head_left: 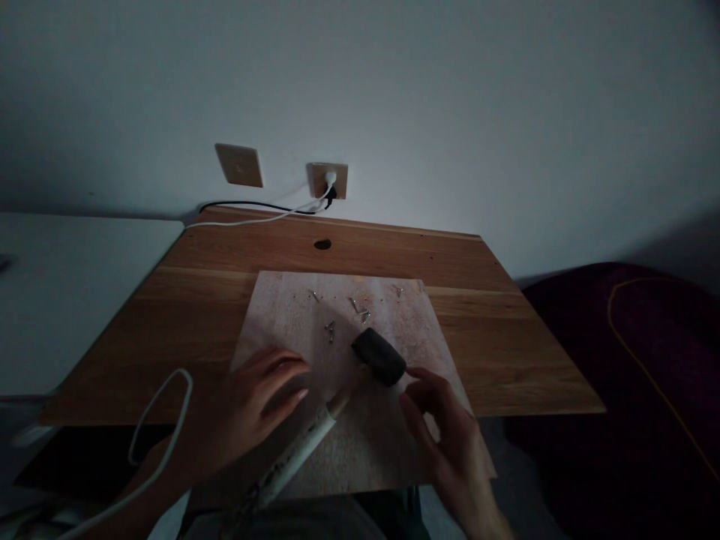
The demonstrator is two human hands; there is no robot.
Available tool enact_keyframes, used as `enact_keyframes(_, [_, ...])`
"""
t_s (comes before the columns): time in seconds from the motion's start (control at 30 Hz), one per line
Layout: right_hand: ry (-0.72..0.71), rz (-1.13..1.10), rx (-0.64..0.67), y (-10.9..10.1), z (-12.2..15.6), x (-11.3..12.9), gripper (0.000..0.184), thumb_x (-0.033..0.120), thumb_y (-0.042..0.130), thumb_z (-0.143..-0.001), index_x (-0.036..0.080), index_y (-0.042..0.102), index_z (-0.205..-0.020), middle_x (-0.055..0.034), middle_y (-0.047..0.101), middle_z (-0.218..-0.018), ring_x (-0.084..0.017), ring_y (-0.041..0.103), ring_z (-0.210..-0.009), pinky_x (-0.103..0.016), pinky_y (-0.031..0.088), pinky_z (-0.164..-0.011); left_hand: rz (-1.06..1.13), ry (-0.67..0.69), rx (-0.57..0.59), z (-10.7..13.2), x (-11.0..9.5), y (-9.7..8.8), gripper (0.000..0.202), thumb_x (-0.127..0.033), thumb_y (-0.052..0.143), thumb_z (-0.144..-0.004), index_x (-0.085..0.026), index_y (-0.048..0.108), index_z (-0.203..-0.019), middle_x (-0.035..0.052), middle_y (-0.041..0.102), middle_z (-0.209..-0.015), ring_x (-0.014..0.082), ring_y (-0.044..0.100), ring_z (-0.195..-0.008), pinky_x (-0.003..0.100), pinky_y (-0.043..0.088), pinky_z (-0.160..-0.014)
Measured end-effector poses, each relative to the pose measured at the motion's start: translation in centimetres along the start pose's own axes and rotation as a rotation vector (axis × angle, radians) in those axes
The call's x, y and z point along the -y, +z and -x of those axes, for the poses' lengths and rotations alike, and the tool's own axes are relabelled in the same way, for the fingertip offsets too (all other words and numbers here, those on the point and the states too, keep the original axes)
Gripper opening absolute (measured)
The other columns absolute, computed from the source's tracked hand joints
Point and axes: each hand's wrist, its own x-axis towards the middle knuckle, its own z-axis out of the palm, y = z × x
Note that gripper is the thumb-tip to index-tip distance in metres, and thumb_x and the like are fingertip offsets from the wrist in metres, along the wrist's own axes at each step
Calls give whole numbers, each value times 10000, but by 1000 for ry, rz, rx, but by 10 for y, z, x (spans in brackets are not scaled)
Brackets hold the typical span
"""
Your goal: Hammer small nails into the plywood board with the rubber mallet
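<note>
White tabletop (90,300): far left, its right edge beside the desk.
White cord (183,409): loop, passing over the left forearm.
Desk (196,289): wood-grained; back edge along the pale wall (421,112); round hole (322,244) near the rear.
Wall plates: one blank (240,165); to its right, a socket (319,180) with plugs, white and black cables trailing left.
Left hand (273,386): fingers loosely spread, nothing seen in grasp; over the board's left side.
Board (416,322): pale, mottled; overhangs the desk's front edge; wood margins both sides, the right one wide.
Fasteners (365,316): small, metal, scattered on the board's rear half.
Mallet (379,356): on the board between the hands, black head rearward, handle toward the person.
Right hand (442,416): partly open, fingertip at the head's end; contact cannot be told.
Dark fabric item (596,360): far right, yellow piping, beyond the desk's right edge.
</note>
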Motion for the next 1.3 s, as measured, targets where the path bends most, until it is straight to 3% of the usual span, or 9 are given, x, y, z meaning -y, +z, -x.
enact_keyframes(0.07, [186, -336, -6, 20, 20, 8, 286, 418, 734, -1011, 287, 688, -1260, 5, 675, -876, -131, 620, -648, -222, 475, -536, 45, -23, 41, 6, -4, 2, 203, -297, 564, -1070, -268, 715, -1203, 28, 759, -1122, 194, 745, -1031, 308, 622, -888])
enact_keyframes(0.17, [476, -811, 119, 43, 39, 16, 548, 498, 839, -914, 281, 640, -1376, 27, 656, -878, -66, 504, -489, -186, 370, -429, 82, -49, 77, 13, -12, 3, 232, -293, 544, -1082, -286, 718, -1236, 23, 783, -1119, 190, 759, -1019, 292, 629, -875])
enact_keyframes(0.33, [734, -1154, 184, 50, 32, 15, 647, 442, 897, -857, 226, 633, -1408, 60, 669, -762, -29, 431, -386, -160, 322, -383, 116, -19, 92, 16, -19, 5, 260, -307, 543, -1084, -308, 716, -1278, 14, 805, -1150, 206, 756, -1118, 321, 630, -965])
enact_keyframes(0.6, [703, -1266, 198, 56, 19, 14, 564, 343, 822, -911, 214, 627, -1424, 76, 654, -737, -33, 364, -402, -152, 349, -395, 131, -66, 106, 16, -17, 9, 254, -321, 521, -1092, -295, 727, -1239, 24, 793, -1158, 203, 762, -1089, 310, 633, -943])
enact_keyframes(0.83, [704, -1318, 206, 62, 4, 17, 188, 275, 831, -892, 195, 674, -958, 101, 541, -608, -32, 239, -410, -144, 267, -386, 148, -79, 121, 18, -17, 8, 261, -305, 520, -1089, -296, 726, -1248, 22, 789, -1140, 191, 762, -1054, 308, 631, -939])
enact_keyframes(1.0, [680, -1361, 193, 63, -6, 19, 308, 236, 844, -868, 190, 568, -739, 98, 508, -583, -27, 206, -418, -149, 242, -389, 177, -63, 90, 17, -18, 4, 249, -327, 509, -1097, -301, 724, -1219, 10, 785, -1121, 178, 764, -1022, 286, 630, -903])
enact_keyframes(1.3, [708, -1384, 168, 64, -9, 17, 359, 229, 873, -862, 192, 536, -743, 116, 450, -571, -26, 162, -432, -140, 211, -388, 202, -90, 88, 22, -13, 5, 227, -340, 532, -1096, -318, 708, -1239, -5, 780, -1145, 159, 759, -1048, 252, 613, -914])
